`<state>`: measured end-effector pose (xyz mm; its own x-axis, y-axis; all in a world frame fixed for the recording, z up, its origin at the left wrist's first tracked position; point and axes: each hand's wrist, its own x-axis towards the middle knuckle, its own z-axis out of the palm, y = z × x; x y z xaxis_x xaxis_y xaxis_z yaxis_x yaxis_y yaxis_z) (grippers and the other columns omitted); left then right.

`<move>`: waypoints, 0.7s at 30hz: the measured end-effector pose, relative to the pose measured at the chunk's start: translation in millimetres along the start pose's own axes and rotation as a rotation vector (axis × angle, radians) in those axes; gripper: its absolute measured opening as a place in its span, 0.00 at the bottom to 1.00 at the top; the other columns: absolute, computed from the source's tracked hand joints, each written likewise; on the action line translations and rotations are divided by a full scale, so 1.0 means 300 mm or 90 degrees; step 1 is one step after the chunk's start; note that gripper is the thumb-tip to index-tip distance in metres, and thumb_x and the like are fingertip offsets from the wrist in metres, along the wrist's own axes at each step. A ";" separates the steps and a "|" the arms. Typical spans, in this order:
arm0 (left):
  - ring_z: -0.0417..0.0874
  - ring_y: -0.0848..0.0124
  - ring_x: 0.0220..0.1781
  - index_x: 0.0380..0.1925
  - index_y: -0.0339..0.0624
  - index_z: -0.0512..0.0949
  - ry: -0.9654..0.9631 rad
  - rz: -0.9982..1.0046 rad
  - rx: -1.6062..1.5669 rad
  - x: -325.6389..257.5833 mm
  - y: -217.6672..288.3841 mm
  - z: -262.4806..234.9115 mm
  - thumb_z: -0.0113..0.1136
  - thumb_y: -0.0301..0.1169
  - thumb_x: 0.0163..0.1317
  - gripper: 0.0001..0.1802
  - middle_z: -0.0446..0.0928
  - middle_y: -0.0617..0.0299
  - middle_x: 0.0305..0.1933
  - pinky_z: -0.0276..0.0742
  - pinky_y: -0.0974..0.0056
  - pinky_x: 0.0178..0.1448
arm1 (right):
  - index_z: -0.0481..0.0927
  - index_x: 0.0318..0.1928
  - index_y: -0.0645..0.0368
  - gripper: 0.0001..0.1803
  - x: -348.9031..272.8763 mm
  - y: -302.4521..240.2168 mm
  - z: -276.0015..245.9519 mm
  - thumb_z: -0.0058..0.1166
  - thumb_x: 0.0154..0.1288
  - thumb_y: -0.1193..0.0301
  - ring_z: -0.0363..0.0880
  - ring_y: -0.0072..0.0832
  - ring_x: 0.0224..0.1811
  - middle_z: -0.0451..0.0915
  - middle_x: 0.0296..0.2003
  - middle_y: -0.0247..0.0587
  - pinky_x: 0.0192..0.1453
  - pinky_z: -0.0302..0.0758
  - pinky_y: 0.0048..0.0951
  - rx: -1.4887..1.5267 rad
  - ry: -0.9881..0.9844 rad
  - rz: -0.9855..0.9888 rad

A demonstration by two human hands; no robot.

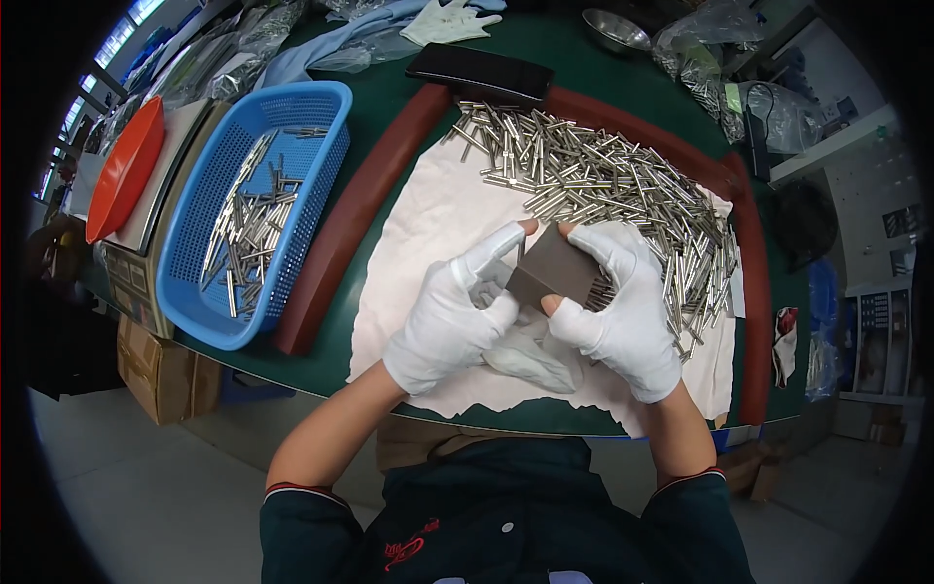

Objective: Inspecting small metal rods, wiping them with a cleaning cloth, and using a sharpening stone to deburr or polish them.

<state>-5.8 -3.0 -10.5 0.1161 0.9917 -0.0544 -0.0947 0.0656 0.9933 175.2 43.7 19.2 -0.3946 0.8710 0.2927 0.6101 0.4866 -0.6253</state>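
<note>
My right hand (628,316), in a white glove with bare fingertips, is closed around a dark grey-brown square block (553,277). Against the block's left edge is my left hand (457,311), gloved the same way. Its fingers are curled, and what they hold, if anything, is hidden. Beneath both hands lies a pale cloth (404,263), with a crumpled white glove or rag (530,362) near its front edge. Just beyond my right hand, a large heap of shiny metal pins (593,170) spreads over the cloth's far and right side.
Dark red padded bars (365,209) border the cloth. Left of them stands a blue perforated basket (336,107) with more pins, beside an orange-red tray (126,170). A black phone (479,73) rests on the far bar. Farther back are a metal bowl (616,31) and a white glove (449,21).
</note>
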 end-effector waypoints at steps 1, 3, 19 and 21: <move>0.81 0.76 0.37 0.65 0.37 0.62 0.013 0.024 -0.026 -0.001 -0.003 0.003 0.49 0.14 0.56 0.33 0.80 0.58 0.37 0.77 0.72 0.43 | 0.80 0.47 0.65 0.35 0.001 -0.005 0.001 0.67 0.36 0.58 0.72 0.39 0.47 0.77 0.41 0.46 0.54 0.69 0.37 0.013 0.000 0.007; 0.81 0.75 0.37 0.65 0.37 0.62 -0.004 -0.010 -0.019 -0.005 0.018 -0.007 0.49 0.13 0.56 0.33 0.80 0.58 0.37 0.77 0.71 0.44 | 0.81 0.46 0.65 0.34 0.003 0.001 0.004 0.67 0.35 0.57 0.72 0.40 0.47 0.77 0.40 0.45 0.53 0.69 0.38 0.012 0.025 0.030; 0.81 0.76 0.30 0.69 0.36 0.53 -0.033 -0.114 -0.115 0.012 0.042 -0.035 0.51 0.19 0.58 0.38 0.78 0.59 0.29 0.78 0.72 0.37 | 0.81 0.45 0.67 0.34 0.021 0.029 -0.016 0.66 0.38 0.55 0.76 0.39 0.43 0.77 0.38 0.48 0.48 0.73 0.35 -0.023 0.055 0.090; 0.81 0.75 0.30 0.69 0.36 0.53 -0.031 -0.116 -0.115 0.014 0.042 -0.033 0.51 0.19 0.58 0.37 0.78 0.58 0.29 0.78 0.72 0.37 | 0.81 0.45 0.67 0.34 0.021 0.028 -0.013 0.65 0.38 0.55 0.76 0.39 0.43 0.77 0.38 0.48 0.49 0.73 0.36 -0.015 0.041 0.102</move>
<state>-16.2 3.0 0.9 0.1945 0.9554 -0.2221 -0.2424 0.2663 0.9329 180.6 53.4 18.7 -0.2464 0.9397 0.2371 0.6783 0.3419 -0.6504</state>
